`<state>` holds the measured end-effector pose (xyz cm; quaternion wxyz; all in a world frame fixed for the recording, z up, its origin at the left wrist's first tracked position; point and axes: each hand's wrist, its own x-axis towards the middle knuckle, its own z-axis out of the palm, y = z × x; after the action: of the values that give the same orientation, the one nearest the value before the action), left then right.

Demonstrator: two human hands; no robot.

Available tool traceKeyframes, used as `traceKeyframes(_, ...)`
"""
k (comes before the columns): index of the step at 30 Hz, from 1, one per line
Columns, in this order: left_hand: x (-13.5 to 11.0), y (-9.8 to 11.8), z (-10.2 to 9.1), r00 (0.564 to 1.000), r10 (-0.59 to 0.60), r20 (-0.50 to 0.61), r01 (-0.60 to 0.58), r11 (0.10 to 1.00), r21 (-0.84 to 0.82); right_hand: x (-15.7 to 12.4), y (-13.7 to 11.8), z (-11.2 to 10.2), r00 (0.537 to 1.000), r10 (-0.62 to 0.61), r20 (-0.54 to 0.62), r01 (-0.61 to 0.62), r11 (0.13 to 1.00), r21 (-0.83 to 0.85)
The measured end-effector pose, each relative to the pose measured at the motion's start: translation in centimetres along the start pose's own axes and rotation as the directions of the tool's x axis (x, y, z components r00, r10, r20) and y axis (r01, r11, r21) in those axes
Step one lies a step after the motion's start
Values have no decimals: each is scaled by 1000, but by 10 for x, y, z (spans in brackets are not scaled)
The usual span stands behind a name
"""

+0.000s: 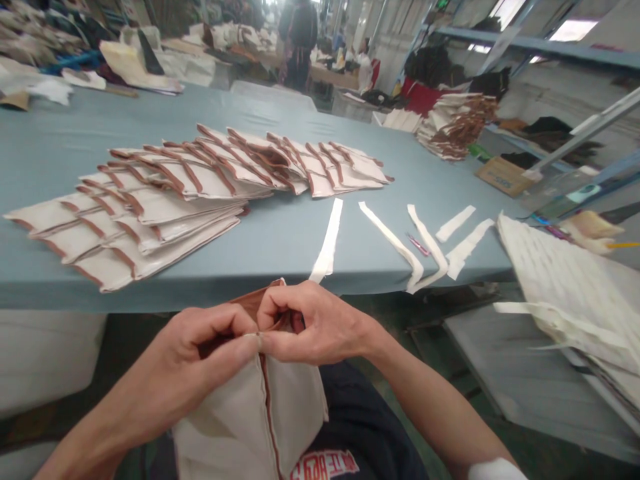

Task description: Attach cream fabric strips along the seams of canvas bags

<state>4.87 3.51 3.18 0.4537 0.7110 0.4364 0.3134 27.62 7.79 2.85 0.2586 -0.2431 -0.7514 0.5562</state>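
Where the blue-covered table (280,233) ends on its near side, one cream fabric piece (240,413), brown-trimmed, is held just off its edge. Left hand (215,353): thumb and fingers pinching the piece's top at the seam. Right hand (313,323): pinching beside it, fingers curled, thumb tips meeting. On the table, left to middle: overlapping trimmed pieces (173,207). On the table, near right: pale strips (327,240), one purple pen-like item (418,244) among them.

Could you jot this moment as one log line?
left hand: pinching cream fabric piece | right hand: pinching it alongside | table: overlapping cream pieces, white strips
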Motion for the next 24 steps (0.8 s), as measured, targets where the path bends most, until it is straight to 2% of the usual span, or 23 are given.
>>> traceKeyframes(3, 2, -1, 2, 999, -36, -6, 36, 999, -26, -1, 1, -1, 1000, -30, -1, 30, 999, -25)
traceKeyframes(8, -6, -4, -4, 996, -49, 73, 46, 998, 39, -3, -2, -6, 999, -14, 48, 15, 999, -28)
traceKeyframes(13, -17, -9, -14, 997, 6, 80, -17, 991, 133, -2, -8, 0, 1000, -8, 17, 11, 981, -192)
traceKeyframes(16, -16, -5, -17, 995, 66, 72, -80, 973, 217, 0, -12, 8, 1000, 1, -11, -5, 947, -321)
traceKeyframes(19, -11, 3, -18, 987, 158, 18, -156, 941, 301, 3, -12, 15, 999, 8, -39, -24, 910, -414)
traceKeyframes(24, -7, 9, -17, 947, 320, -31, -275, 855, 440, 7, -10, 23, 994, 22, -108, -66, 902, -427)
